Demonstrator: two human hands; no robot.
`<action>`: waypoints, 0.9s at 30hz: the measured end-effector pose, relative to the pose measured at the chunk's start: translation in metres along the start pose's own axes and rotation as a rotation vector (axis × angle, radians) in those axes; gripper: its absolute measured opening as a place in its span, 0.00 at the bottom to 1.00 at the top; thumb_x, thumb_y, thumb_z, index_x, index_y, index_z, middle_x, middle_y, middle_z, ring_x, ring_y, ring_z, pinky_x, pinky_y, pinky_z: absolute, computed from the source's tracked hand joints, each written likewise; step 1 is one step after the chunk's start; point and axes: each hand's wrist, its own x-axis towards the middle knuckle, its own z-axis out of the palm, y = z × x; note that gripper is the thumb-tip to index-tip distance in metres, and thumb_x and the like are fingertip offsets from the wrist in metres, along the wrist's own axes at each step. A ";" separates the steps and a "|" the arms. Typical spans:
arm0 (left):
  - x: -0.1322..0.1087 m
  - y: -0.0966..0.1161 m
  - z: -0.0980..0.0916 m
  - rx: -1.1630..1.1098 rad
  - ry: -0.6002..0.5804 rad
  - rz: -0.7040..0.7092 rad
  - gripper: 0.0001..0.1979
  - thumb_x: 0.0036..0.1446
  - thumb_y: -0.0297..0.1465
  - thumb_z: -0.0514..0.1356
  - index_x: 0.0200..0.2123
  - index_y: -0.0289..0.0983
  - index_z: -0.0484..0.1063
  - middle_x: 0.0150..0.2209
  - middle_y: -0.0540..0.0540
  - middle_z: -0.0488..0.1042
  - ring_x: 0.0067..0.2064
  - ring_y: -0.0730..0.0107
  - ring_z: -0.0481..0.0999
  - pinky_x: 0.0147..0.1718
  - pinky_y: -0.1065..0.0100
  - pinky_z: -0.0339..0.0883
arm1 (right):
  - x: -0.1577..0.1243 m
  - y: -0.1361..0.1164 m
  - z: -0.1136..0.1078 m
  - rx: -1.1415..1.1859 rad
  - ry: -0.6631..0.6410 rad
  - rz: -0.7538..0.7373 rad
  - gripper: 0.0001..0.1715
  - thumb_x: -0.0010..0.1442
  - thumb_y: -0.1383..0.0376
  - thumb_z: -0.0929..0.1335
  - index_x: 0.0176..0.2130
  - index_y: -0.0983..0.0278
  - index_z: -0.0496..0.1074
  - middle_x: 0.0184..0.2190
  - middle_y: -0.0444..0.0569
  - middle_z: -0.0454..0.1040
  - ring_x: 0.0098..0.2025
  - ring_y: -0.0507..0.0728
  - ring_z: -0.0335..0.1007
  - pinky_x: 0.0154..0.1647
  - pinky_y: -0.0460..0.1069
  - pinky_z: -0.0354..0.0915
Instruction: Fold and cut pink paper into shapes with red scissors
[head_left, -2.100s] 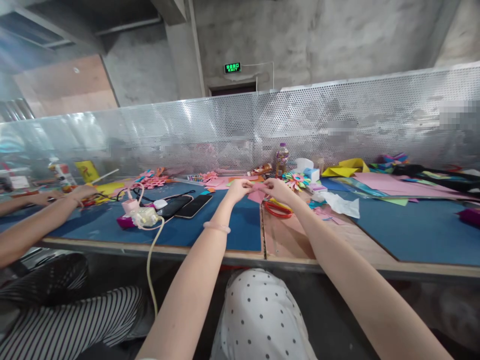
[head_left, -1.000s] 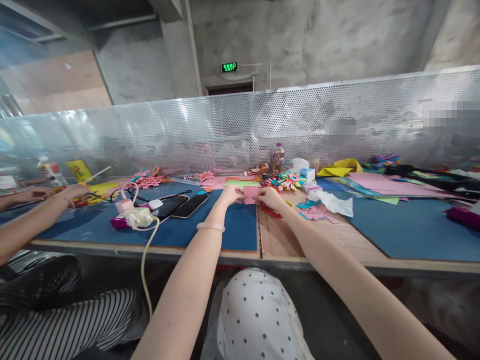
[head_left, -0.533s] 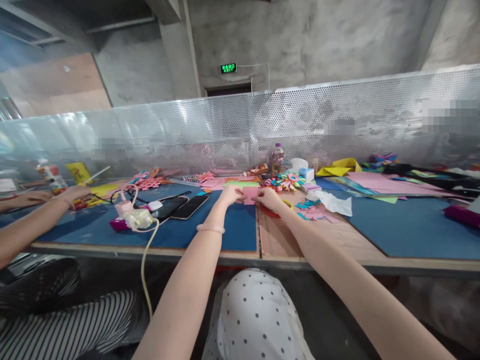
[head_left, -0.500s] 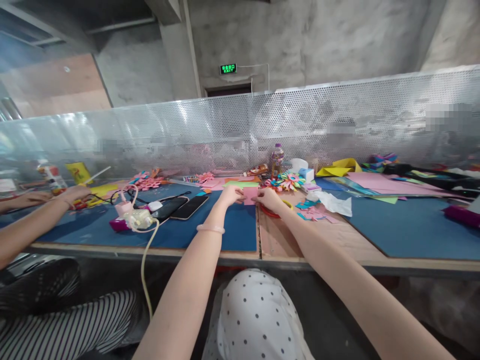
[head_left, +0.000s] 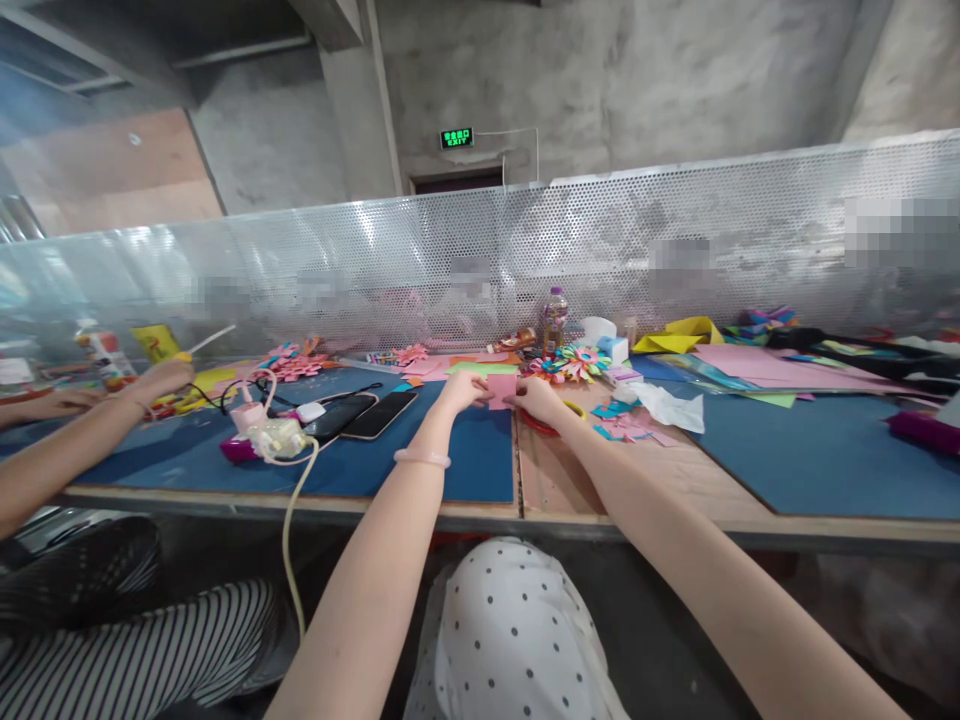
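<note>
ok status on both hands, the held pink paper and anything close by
Left hand, right hand: pinching opposite edges. Pink paper: held between them, facing camera. Red item: partly hidden by right hand.

Head-worn view, facing forward and down, above the hands [head_left: 465, 389]

The person is wearing a smooth, rounded, pale pink bangle [head_left: 421, 459] on the left arm [head_left: 386, 560] and white clothing [head_left: 517, 650] scattered with small dark polka dots.
</note>
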 end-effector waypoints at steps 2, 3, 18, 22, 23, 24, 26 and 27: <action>0.000 0.000 0.000 0.004 0.004 -0.001 0.14 0.33 0.31 0.71 0.24 0.30 0.73 0.24 0.44 0.75 0.27 0.67 0.75 0.29 0.64 0.71 | 0.000 0.001 0.000 -0.002 -0.012 0.000 0.07 0.46 0.63 0.71 0.25 0.65 0.73 0.21 0.46 0.71 0.26 0.53 0.63 0.29 0.45 0.57; 0.000 0.000 0.000 0.010 0.005 0.001 0.14 0.33 0.31 0.71 0.24 0.30 0.73 0.24 0.44 0.75 0.27 0.67 0.75 0.29 0.64 0.71 | 0.000 0.001 -0.001 -0.003 -0.020 0.002 0.07 0.46 0.63 0.71 0.25 0.65 0.73 0.21 0.46 0.70 0.26 0.53 0.63 0.29 0.45 0.57; 0.002 -0.002 -0.001 0.089 -0.008 0.046 0.11 0.36 0.29 0.69 0.25 0.32 0.73 0.25 0.46 0.74 0.26 0.70 0.73 0.25 0.69 0.68 | -0.001 0.003 -0.002 0.011 -0.076 0.006 0.08 0.46 0.62 0.70 0.24 0.66 0.74 0.20 0.45 0.70 0.25 0.52 0.63 0.27 0.45 0.55; 0.001 0.000 -0.001 0.107 -0.010 0.055 0.11 0.37 0.32 0.69 0.24 0.32 0.73 0.25 0.46 0.74 0.27 0.70 0.73 0.24 0.70 0.67 | -0.001 0.004 -0.002 -0.019 -0.074 0.014 0.09 0.47 0.62 0.69 0.23 0.66 0.72 0.20 0.44 0.69 0.25 0.51 0.62 0.26 0.45 0.54; 0.001 0.001 -0.002 0.120 -0.008 0.061 0.12 0.36 0.33 0.69 0.24 0.32 0.73 0.25 0.46 0.74 0.27 0.70 0.73 0.24 0.70 0.67 | 0.000 0.004 -0.002 -0.030 -0.067 0.017 0.09 0.47 0.62 0.69 0.22 0.66 0.72 0.19 0.44 0.68 0.25 0.51 0.61 0.26 0.45 0.53; 0.000 0.001 -0.002 0.134 -0.006 0.068 0.12 0.36 0.33 0.69 0.24 0.33 0.73 0.25 0.46 0.74 0.26 0.70 0.73 0.24 0.70 0.67 | 0.000 0.005 -0.001 -0.040 -0.062 0.020 0.10 0.47 0.62 0.69 0.21 0.66 0.71 0.19 0.43 0.67 0.24 0.51 0.60 0.26 0.45 0.53; 0.000 0.001 -0.002 0.155 -0.004 0.080 0.12 0.37 0.34 0.69 0.24 0.33 0.74 0.25 0.45 0.74 0.26 0.70 0.72 0.23 0.71 0.66 | 0.001 0.006 -0.001 -0.057 -0.061 0.022 0.13 0.47 0.61 0.70 0.19 0.66 0.69 0.17 0.42 0.64 0.23 0.50 0.57 0.25 0.45 0.51; 0.001 0.000 -0.002 0.161 -0.006 0.083 0.12 0.37 0.34 0.69 0.25 0.32 0.74 0.25 0.45 0.74 0.27 0.70 0.72 0.23 0.71 0.66 | 0.001 0.007 -0.001 -0.064 -0.064 0.021 0.14 0.46 0.60 0.70 0.18 0.66 0.69 0.16 0.42 0.63 0.22 0.50 0.57 0.24 0.45 0.51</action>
